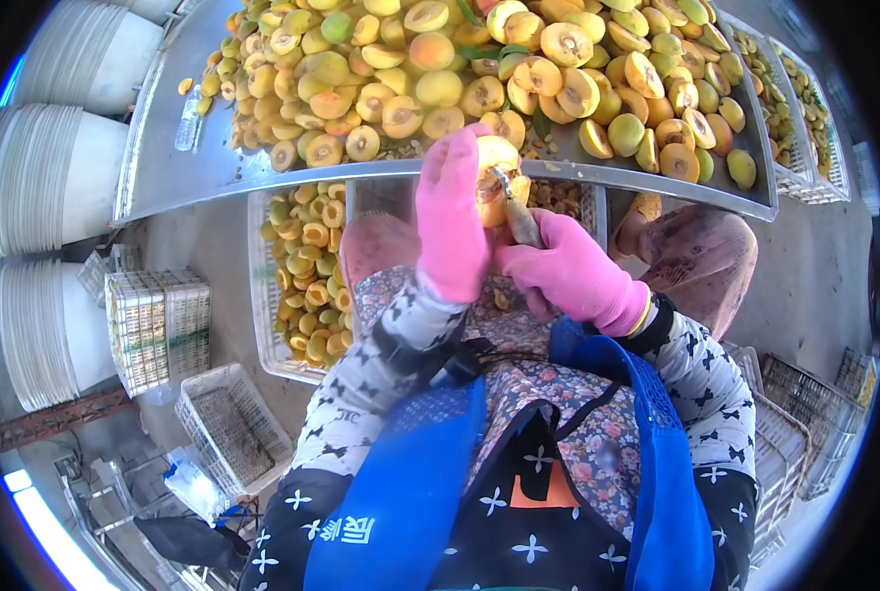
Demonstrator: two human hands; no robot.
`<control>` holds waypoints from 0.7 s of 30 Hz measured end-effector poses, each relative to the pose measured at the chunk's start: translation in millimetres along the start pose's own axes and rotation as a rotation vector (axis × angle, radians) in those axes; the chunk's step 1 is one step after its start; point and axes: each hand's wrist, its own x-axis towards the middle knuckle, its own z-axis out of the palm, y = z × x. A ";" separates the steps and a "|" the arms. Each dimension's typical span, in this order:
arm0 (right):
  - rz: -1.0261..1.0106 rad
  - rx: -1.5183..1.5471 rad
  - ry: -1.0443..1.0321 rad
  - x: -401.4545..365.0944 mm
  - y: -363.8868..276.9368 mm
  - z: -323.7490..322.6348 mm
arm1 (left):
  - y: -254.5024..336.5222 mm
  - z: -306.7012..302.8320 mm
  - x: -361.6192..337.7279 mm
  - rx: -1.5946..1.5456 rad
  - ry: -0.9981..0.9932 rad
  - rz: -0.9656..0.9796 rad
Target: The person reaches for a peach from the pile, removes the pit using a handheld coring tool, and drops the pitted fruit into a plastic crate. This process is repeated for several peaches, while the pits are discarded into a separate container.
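My left hand (455, 222), in a pink glove, grips a cut yellow peach (495, 156) just over the near edge of the metal table. Part of the fruit is hidden behind the glove. Closed around the handle of a pitting tool (524, 227) is my right hand (580, 271), also gloved in pink. The tool's curved metal end touches the peach's cut face. Beyond both hands lies a large heap of yellow peaches (400, 116), many halved with brown pits or hollows showing, others whole.
A raised rim (292, 179) borders the metal table. Below it, to the left, stands a crate of peach halves (307, 286). A plastic bottle (190, 120) lies on the table. White crates (231, 428) stand on the floor, with stacked white tubs (51, 182) at far left.
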 end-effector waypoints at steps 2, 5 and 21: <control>-0.037 0.018 0.039 0.3 0.9 11.7 | 11.5 10.6 -5.6 0.042 0.059 0.083; -0.025 -0.037 0.070 -0.9 -5.3 10.7 | 21.4 16.3 -3.6 -0.288 0.066 -0.028; 0.053 -0.073 -0.111 5.9 1.6 -16.0 | -5.6 4.7 1.4 -0.294 -0.068 -0.209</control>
